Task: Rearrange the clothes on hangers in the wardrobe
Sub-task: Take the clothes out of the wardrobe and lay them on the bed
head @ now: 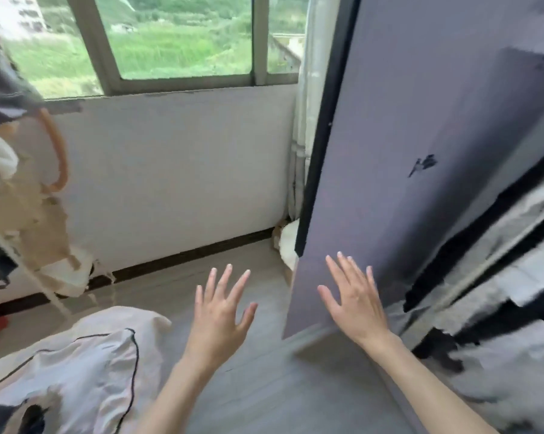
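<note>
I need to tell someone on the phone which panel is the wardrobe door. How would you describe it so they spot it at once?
Start at the window; right of it hangs a pale curtain. The wardrobe door is the tall flat grey-purple panel beside that, swung open, with clothes hanging further right. Its dark left edge and small scuff mark set it apart; the open right hand is in front of its lower corner.

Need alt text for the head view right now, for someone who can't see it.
Both hands, left hand and right hand, are spread open and empty before the grey wardrobe door, which stands open. Blurred clothes hang inside.
</note>
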A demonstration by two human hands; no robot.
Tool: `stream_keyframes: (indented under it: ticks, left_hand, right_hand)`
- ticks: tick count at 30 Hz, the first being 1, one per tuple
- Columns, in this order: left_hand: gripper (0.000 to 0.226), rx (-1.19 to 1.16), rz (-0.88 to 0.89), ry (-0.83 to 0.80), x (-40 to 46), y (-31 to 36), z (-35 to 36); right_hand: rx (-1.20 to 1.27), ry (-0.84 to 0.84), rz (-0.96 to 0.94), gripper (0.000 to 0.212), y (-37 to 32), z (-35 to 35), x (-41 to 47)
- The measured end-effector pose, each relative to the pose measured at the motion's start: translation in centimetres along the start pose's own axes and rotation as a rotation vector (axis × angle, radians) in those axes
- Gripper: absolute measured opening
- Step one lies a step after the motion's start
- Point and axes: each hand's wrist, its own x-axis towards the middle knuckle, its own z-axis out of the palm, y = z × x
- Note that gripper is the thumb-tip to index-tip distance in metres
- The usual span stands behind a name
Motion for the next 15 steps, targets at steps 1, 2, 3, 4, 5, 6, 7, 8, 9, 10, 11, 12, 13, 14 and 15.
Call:
stream_keyframes:
  ticks: [1, 2, 3, 4, 5, 6, 7, 8, 9, 10, 11, 12, 13, 14, 15]
  left_hand:
    - [0.068, -0.009, 0.06, -0.012, 1.4, 2.0, 0.8]
    - [0.069, -0.022, 0.118, -0.021, 2.6, 3.9, 1.5]
    - [0.069, -0.032, 0.172, -0.037, 3.9, 5.8, 2.2]
    - [0.068, -0.036, 0.224, -0.058, 5.1, 7.7, 3.0]
    - [0.068, -0.036, 0.276, -0.078, 6.3, 9.6, 3.6]
    - [0.067, -0.035, 0.33, -0.09, 7.4, 11.5, 4.2]
    - [0.067, -0.035, 0.382, -0.095, 8.5, 13.4, 4.7]
    - [0.068, -0.037, 0.429, -0.104, 9.5, 15.4, 5.2]
    - [0.071, -0.045, 0.469, -0.117, 10.5, 17.2, 5.6]
    - [0.073, -0.063, 0.506, -0.133, 11.4, 18.9, 6.2]
    - [0.073, -0.086, 0.54, -0.143, 12.3, 20.3, 6.7]
    - [0.073, -0.109, 0.571, -0.15, 13.2, 21.7, 7.3]
    - [0.072, -0.123, 0.6, -0.163, 14.3, 23.0, 7.9]
    - [0.071, -0.13, 0.628, -0.178, 15.3, 24.2, 8.7]
    - [0.071, -0.137, 0.653, -0.191, 16.4, 25.3, 9.5]
  right_hand:
    - [-0.021, 0.032, 0.057, 0.069, 2.2, -1.1, -0.3]
    - [-0.039, 0.067, 0.11, 0.072, 4.2, -2.1, -0.6]
    - [-0.051, 0.098, 0.161, 0.072, 6.1, -3.1, -1.0]
    - [-0.06, 0.119, 0.211, 0.07, 7.9, -4.1, -1.4]
    - [-0.071, 0.14, 0.252, 0.068, 9.5, -5.1, -1.7]
    - [-0.085, 0.154, 0.292, 0.069, 11.0, -6.0, -2.1]
    - [-0.102, 0.17, 0.329, 0.072, 12.3, -6.9, -2.4]
    - [-0.116, 0.189, 0.359, 0.075, 13.7, -7.8, -2.7]
    - [-0.129, 0.206, 0.384, 0.078, 15.0, -8.6, -2.9]
    - [-0.144, 0.222, 0.41, 0.08, 16.2, -9.4, -3.0]
    - [-0.159, 0.234, 0.439, 0.081, 17.2, -10.2, -3.1]
    - [-0.176, 0.242, 0.468, 0.081, 18.2, -11.0, -2.9]
    - [-0.2, 0.247, 0.493, 0.082, 19.3, -11.6, -2.8]
    - [-0.226, 0.251, 0.517, 0.082, 20.4, -12.1, -2.5]
    - [-0.249, 0.257, 0.539, 0.082, 21.5, -12.6, -2.1]
